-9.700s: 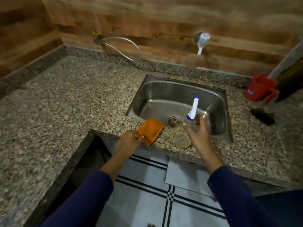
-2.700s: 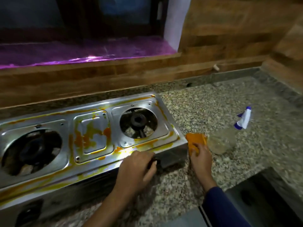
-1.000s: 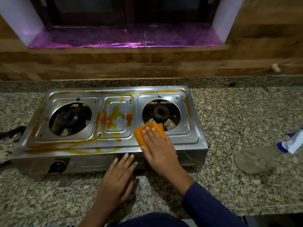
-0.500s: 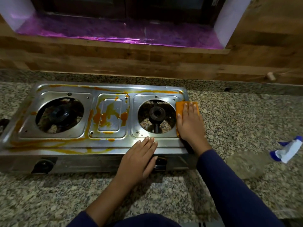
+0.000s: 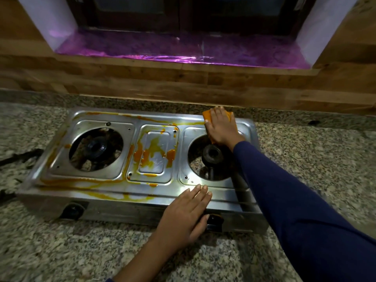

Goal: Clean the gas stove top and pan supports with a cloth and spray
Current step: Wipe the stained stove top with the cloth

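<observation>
Head view: looking down on a counter, both arms reaching forward.
Gas stove (image 5: 230,197): a two-burner stainless steel unit on the granite counter (image 5: 315,159), its long side parallel to the wood-look wall (image 5: 183,82).
Orange stains (image 5: 151,148): thick on the centre plate (image 5: 155,169), with streaks along the back rim, around the left burner (image 5: 95,148) and along the front lip.
Cloth (image 5: 207,115): orange, folded, lying at the back right of the stove top, just behind the right burner (image 5: 212,155) – mostly covered by the hand.
Right hand (image 5: 221,129): flat on the cloth, fingers straight and together, pressing it to the metal; a dark blue sleeve (image 5: 295,200) covers the arm.
Left hand (image 5: 185,216): palm down on the stove's front edge, fingers straight and together, holding nothing – the thumb lies just beside the right knob (image 5: 214,220).
Left knob (image 5: 73,210): dark, on the front panel.
Window ledge (image 5: 183,47): above the wall, covered in shiny purple sheet.
</observation>
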A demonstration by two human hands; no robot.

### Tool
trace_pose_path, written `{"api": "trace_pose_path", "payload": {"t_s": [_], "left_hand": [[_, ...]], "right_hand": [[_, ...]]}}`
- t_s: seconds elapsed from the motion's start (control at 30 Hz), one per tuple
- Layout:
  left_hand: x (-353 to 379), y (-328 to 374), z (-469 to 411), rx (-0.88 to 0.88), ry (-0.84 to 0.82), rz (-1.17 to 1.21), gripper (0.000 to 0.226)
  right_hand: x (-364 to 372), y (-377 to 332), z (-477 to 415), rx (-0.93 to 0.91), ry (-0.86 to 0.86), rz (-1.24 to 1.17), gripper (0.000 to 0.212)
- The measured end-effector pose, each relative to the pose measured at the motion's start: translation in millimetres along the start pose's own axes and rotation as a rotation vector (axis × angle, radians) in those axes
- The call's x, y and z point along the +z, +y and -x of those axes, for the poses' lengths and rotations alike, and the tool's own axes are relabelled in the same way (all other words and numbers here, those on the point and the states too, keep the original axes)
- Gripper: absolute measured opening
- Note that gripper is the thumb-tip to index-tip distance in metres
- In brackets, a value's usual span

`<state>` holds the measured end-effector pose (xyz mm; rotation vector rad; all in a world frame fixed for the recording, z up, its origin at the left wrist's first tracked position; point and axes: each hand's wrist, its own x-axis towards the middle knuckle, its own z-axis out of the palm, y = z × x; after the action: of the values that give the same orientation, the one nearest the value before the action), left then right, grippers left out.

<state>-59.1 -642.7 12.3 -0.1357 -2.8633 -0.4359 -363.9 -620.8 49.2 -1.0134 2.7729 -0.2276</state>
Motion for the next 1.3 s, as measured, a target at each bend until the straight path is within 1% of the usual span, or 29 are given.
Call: {"api": "trace_pose_path", "payload": {"t_s": [0.13, 0.23, 0.33, 0.4, 0.47, 0.5, 0.57, 0.63, 0.73, 0.8, 0.87, 0.97, 1.1, 1.17, 1.23, 1.3], "left_hand": [[-8, 1, -2, -0.018, -0.096, -0.023, 0.056], [-18, -1, 4, -0.011, -0.158, -0.084, 0.062], [-31, -1, 23, -0.029, -0.137, -0.074, 0.062], [-39, -7, 46, -0.061, -0.081, -0.051, 0.063], [-47, -19, 75, -0.083, -0.038, -0.059, 0.064], [-50, -28, 89, -0.096, -0.025, -0.075, 0.064], [-56, -47, 116, -0.144, -0.009, -0.11, 0.066], [-61, -67, 136, -0.214, 0.017, -0.124, 0.065], [-71, -91, 148, -0.298, 0.081, -0.129, 0.061], [-76, -103, 149, -0.312, 0.114, -0.129, 0.062], [-77, -113, 151, -0.317, 0.144, -0.119, 0.063], [-74, -126, 158, -0.304, 0.147, -0.128, 0.062], [-68, -139, 175, -0.349, 0.109, -0.118, 0.065], [-68, -145, 184, -0.391, 0.08, -0.109, 0.067], [-67, -153, 192, -0.405, 0.058, -0.117, 0.069], [-68, -156, 194, -0.38, 0.042, -0.135, 0.069]], "right_hand": [[7, -59, -21, -0.139, -0.053, 0.028, 0.063], [18, -102, -26, -0.282, -0.048, 0.064, 0.064], [25, -112, -10, -0.468, -0.055, 0.128, 0.06], [28, -109, 11, -0.586, -0.083, 0.092, 0.057], [31, -104, 37, -0.637, -0.107, 0.008, 0.056], [32, -103, 52, -0.629, -0.109, -0.035, 0.057], [36, -109, 88, -0.555, -0.081, -0.09, 0.067], [45, -128, 127, -0.405, -0.025, -0.096, 0.075], [61, -174, 170, -0.145, 0.021, -0.11, 0.078], [68, -200, 173, -0.007, 0.015, -0.109, 0.073], [69, -217, 153, 0.098, 0.009, -0.123, 0.066], [71, -230, 103, 0.17, 0.04, -0.154, 0.067], [62, -227, 27, 0.169, 0.061, -0.147, 0.065], [55, -222, -4, 0.118, 0.046, -0.134, 0.064], [53, -225, -29, 0.014, 0.03, -0.109, 0.064], [51, -225, -45, -0.147, 0.027, -0.065, 0.063]]}}
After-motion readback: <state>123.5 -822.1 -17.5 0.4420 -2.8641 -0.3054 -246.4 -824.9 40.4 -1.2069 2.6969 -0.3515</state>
